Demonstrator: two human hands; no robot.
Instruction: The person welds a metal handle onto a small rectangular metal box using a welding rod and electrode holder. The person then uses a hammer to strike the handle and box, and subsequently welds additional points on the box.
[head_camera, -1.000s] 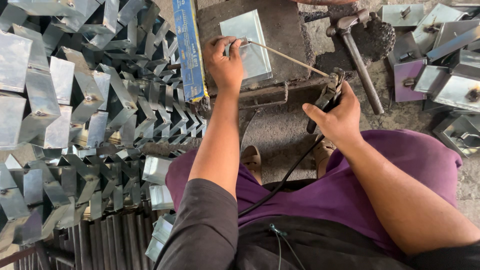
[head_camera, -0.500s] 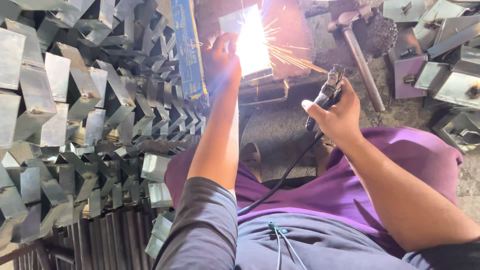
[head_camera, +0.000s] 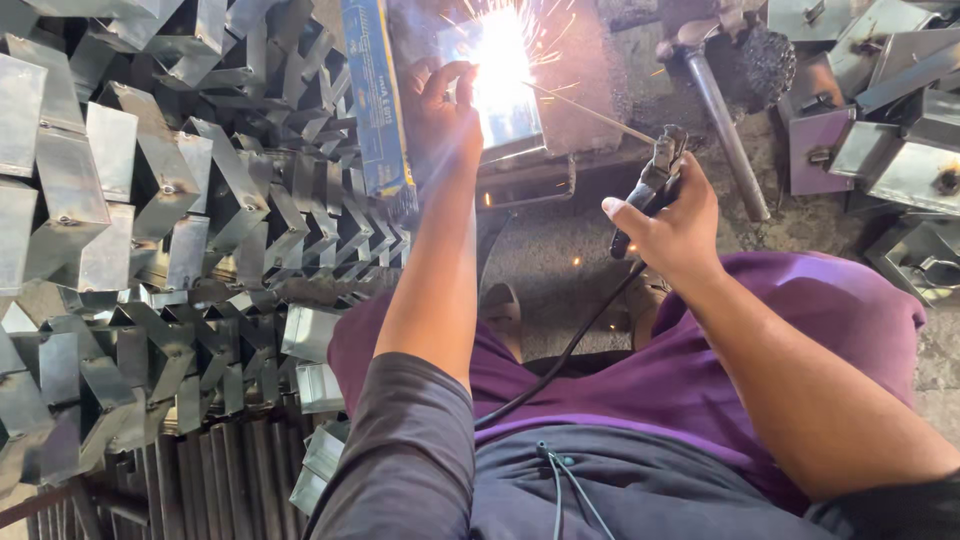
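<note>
My left hand (head_camera: 447, 112) presses on the left edge of a small folded sheet-metal piece (head_camera: 515, 118) lying on a dark steel work plate (head_camera: 585, 70). My right hand (head_camera: 668, 222) is closed around a black welding electrode holder (head_camera: 652, 180), whose thin rod (head_camera: 585, 108) reaches up-left to the piece. A bright white arc with flying sparks (head_camera: 497, 58) burns at the rod tip, hiding the top of the piece. The holder's black cable (head_camera: 560, 360) runs down over my purple-clad lap.
A big heap of folded metal brackets (head_camera: 170, 220) fills the left side. A blue box of electrodes (head_camera: 376, 100) lies beside my left hand. A chipping hammer (head_camera: 718, 110) rests right of the plate, and more metal boxes (head_camera: 890, 120) lie at the far right.
One second ago no arc burned and the rod just touched the piece. The arc struck half a second ago and still burns, with sparks spreading; both hands have stayed put.
</note>
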